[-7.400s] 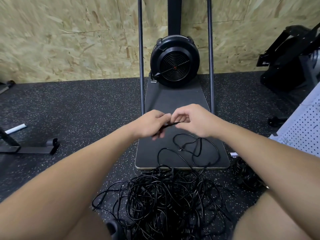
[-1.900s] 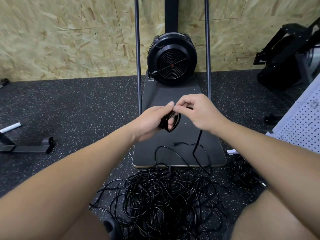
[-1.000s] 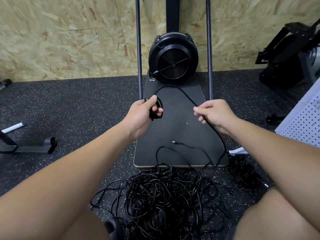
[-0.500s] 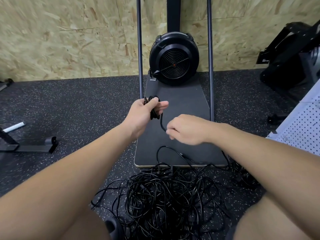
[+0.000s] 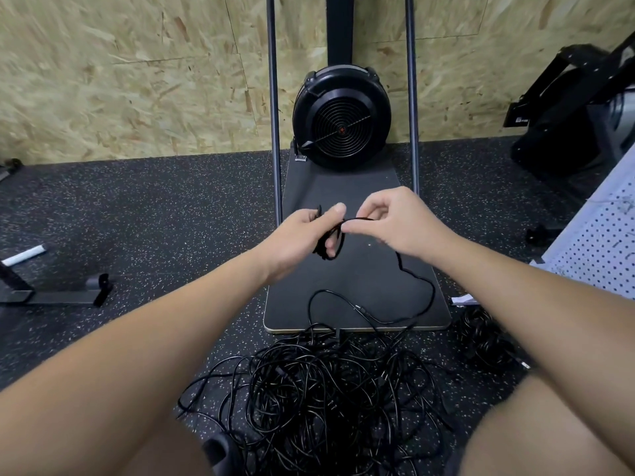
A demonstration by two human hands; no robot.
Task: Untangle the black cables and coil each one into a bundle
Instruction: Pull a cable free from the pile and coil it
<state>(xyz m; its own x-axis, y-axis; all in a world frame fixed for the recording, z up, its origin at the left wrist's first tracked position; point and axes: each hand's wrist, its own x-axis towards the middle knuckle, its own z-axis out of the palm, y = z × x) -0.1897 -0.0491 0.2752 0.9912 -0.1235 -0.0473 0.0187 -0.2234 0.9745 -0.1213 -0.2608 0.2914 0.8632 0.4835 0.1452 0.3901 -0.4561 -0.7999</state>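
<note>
1. I see a speckled black rubber floor (image 5: 154, 214) running up to a pale chipboard wall (image 5: 120, 73).
2. On my screen a flat dark rectangular platform (image 5: 360, 283) lies on that floor, with a round black fan housing (image 5: 341, 115) at its far end between two thin upright metal poles (image 5: 274, 108).
3. Nearest the camera, a big tangled heap of thin black cables (image 5: 323, 396) lies on the floor, touching the platform's near edge, with a few strands looping up onto the board.
4. A smaller dark clump of black cable (image 5: 481, 341) lies on the floor just beside the platform's right near corner.
5. At the right edge I make out a white perforated panel (image 5: 598, 245), and at the left edge a low black metal foot (image 5: 65, 295) with a white tube (image 5: 24, 255) near it.
6. The left hand (image 5: 295, 240) is raised above the platform, fingers curled round a small coil of black cable (image 5: 330, 240).
7. The right hand (image 5: 398, 225) is just beside it, thumb and forefinger pinching the same cable where it leaves the coil.
8. From the right hand the loose black strand (image 5: 424, 286) drops to the platform and curves back toward the heap.
</note>
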